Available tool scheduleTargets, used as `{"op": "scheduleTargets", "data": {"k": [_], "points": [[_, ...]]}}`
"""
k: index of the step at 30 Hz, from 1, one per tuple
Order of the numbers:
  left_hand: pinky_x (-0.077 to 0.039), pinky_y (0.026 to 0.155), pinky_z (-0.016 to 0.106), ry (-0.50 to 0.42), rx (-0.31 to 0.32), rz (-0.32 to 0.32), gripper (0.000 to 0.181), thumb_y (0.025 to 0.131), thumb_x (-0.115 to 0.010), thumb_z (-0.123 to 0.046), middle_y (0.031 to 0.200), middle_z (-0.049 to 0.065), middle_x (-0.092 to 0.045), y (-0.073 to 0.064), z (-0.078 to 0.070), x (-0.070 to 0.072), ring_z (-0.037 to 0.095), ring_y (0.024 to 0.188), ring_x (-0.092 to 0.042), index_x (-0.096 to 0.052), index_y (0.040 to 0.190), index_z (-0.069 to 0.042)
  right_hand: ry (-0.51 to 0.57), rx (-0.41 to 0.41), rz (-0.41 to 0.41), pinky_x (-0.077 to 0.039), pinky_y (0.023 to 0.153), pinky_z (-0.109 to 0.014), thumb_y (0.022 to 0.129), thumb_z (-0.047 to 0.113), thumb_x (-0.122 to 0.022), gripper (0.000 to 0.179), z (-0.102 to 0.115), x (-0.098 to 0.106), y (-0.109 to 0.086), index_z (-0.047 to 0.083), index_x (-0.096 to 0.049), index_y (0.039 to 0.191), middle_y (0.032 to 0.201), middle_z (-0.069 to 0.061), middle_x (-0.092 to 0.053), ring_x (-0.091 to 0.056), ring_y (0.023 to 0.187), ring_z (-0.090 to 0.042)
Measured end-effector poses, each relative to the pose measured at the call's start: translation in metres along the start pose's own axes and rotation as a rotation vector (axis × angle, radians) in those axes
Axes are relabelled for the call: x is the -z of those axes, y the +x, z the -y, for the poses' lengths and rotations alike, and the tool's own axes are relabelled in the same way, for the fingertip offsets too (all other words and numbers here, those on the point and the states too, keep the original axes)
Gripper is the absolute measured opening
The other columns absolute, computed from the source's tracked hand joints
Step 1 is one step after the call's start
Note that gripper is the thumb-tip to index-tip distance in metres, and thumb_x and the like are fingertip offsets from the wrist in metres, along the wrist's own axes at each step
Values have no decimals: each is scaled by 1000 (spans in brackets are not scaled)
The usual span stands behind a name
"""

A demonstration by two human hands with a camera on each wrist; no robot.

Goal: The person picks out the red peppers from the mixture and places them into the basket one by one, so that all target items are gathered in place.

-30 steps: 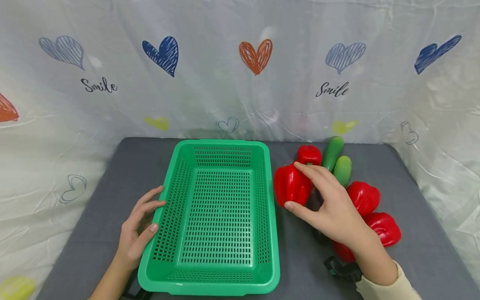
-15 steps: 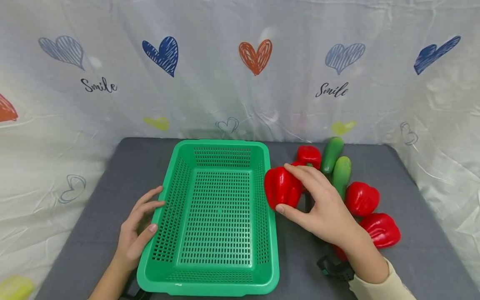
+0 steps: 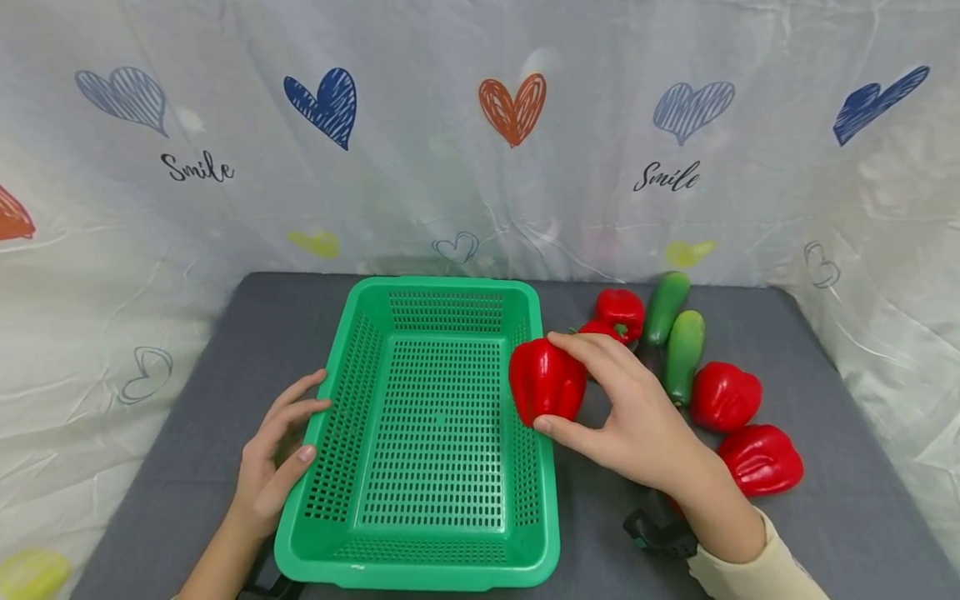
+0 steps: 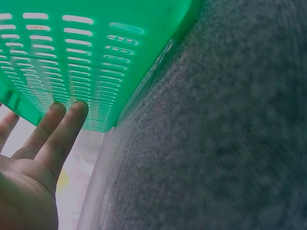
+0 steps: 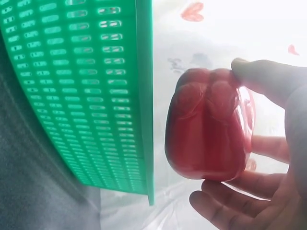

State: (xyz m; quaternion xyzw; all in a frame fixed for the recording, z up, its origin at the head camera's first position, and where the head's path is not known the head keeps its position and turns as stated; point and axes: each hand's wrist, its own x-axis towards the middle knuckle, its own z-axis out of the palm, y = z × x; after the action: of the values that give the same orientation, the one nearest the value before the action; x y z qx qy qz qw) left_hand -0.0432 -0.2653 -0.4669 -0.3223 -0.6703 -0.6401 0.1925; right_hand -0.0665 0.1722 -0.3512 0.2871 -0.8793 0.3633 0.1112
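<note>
My right hand [image 3: 630, 408] grips a red bell pepper [image 3: 546, 382] between thumb and fingers, and the pepper overlaps the right rim of the green basket [image 3: 438, 575] in the head view. Seen from the right wrist, the bell pepper [image 5: 208, 129] is up level with the basket's rim, beside its slotted wall [image 5: 129, 96]. On the opposite side, my left hand [image 3: 273, 467] has its fingertips and thumb at the basket's left rim. The left wrist view shows this hand's fingers [image 4: 62, 139] extended along the basket's outer wall [image 4: 110, 52], not wrapped round it.
Right of the basket lie more red bell peppers, including one at the back [image 3: 621, 310] and one farther right [image 3: 726, 398]. Two green cucumbers [image 3: 684, 354] lie among them, with a dark vegetable [image 3: 652, 358] partly hidden. A printed curtain [image 3: 420, 167] hangs behind the grey table [image 3: 847, 467].
My right hand has carried the bell pepper leftward, from beside the basket to over its right rim, uncovering more of the cucumbers. My left hand and the basket have stayed put.
</note>
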Motion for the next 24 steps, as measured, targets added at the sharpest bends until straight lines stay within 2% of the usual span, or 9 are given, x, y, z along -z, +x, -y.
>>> {"op": "scheduleTargets", "data": {"k": [10, 18, 24], "points": [[-35, 123, 33, 8, 7, -1, 38, 101, -52, 12, 163, 36, -41, 0, 0, 0, 37, 155, -41, -56, 137, 23, 26, 59, 48, -63, 90, -46, 83, 42, -96, 86, 9, -12, 5, 21, -57, 157, 144, 6, -63, -58, 131, -14], [-34, 124, 34, -2, 6, 3, 38, 102, -52, 11, 163, 36, -40, 0, 0, 0, 38, 156, -40, -55, 137, 23, 70, 78, 117, -62, 92, -40, 84, 44, -94, 84, 16, -23, 8, 25, -56, 157, 148, 9, -59, -55, 134, -11], [-34, 124, 34, -2, 2, 5, 38, 102, -52, 11, 163, 36, -40, 0, 1, 0, 39, 156, -40, -55, 137, 23, 92, 105, 152, -61, 93, -38, 86, 46, -93, 82, 18, -31, 8, 23, -57, 156, 151, 6, -58, -54, 137, -14]]}}
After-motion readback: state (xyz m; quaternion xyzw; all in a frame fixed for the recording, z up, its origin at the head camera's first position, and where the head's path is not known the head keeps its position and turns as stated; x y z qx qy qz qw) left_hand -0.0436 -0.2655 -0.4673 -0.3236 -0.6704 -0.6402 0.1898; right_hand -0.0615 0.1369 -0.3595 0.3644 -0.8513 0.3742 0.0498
